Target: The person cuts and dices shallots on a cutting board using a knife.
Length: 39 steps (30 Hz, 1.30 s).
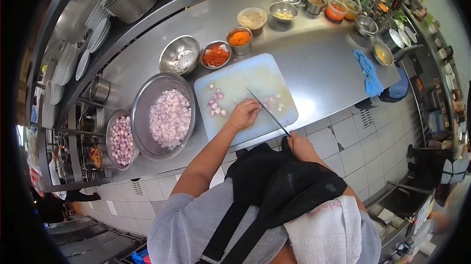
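My right hand [300, 146] grips the handle of a long kitchen knife [270, 114], whose blade slants up and left across the white cutting board [230, 70]. Beside the blade, on its left, my left hand [245, 113] rests on the board with its fingers curled; whatever is under them is hidden. Several peeled shallots [216, 103] lie in a loose group on the board's left part. Cut shallot pieces [270, 100] sit just right of the blade, along with a few small whitish bits.
Left of the board stand a big steel bowl of chopped shallots [169, 119] and a smaller bowl of whole shallots [122, 139]. Behind are bowls of red shreds [216, 55] and orange food [239, 38]. A blue cloth [368, 73] lies at the counter's right.
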Each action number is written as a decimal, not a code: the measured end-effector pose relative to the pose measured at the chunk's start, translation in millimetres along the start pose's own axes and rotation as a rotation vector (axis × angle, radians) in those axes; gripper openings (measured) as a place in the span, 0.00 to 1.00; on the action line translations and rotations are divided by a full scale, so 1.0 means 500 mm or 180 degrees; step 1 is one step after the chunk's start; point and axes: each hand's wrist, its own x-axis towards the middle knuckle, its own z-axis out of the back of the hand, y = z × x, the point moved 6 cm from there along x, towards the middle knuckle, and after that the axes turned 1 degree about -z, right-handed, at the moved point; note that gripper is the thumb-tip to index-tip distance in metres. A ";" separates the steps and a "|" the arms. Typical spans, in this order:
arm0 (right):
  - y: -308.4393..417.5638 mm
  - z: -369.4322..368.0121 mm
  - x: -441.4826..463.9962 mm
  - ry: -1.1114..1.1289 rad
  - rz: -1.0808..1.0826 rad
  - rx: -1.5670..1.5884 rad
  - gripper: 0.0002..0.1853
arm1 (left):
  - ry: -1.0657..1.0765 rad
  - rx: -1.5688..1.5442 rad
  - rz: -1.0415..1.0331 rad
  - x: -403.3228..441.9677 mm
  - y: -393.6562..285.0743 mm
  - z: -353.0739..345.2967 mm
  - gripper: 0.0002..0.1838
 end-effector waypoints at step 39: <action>0.003 -0.042 0.041 0.0087 -0.0047 0.0288 0.15 | -0.0362 -0.0065 -0.0191 -0.016 -0.007 -0.031 0.08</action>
